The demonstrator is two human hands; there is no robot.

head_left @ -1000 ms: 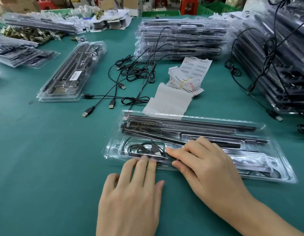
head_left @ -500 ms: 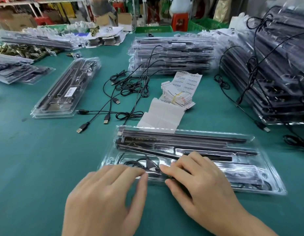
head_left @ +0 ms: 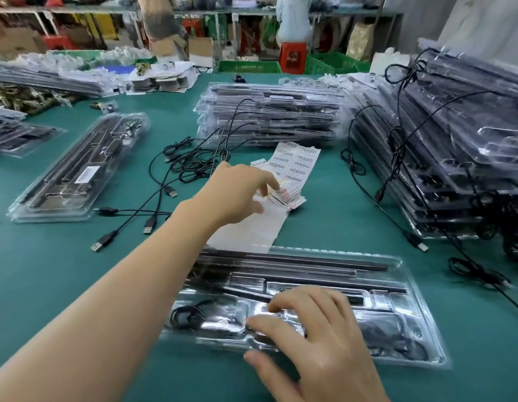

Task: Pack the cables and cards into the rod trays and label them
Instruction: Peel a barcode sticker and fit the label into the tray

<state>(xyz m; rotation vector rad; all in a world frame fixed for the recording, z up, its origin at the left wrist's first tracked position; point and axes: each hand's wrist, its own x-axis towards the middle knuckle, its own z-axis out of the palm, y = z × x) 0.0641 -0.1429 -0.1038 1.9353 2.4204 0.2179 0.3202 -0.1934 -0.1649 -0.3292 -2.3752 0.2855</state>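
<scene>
Toward the near edge of the tabletop, pressing the rod tray (head_left: 391, 274) flat with the right hand (head_left: 313, 332), fingers spread and bent, tips on the clear lid, gripping nothing. Reaching with the left hand (head_left: 237, 192) to the bundle of barcode labels (head_left: 292, 192) at mid-tabletop. Too blurred to tell whether pinching a label or only touching. Judging by the coiled cable (head_left: 188, 314) inside and the bare lid: packed, not yet labelled. Toward the left edge, already labelled: a finished tray (head_left: 78, 181). Probably left to pack: loose cables (head_left: 165, 198) and tray stacks (head_left: 269, 117) toward the far edge.
</scene>
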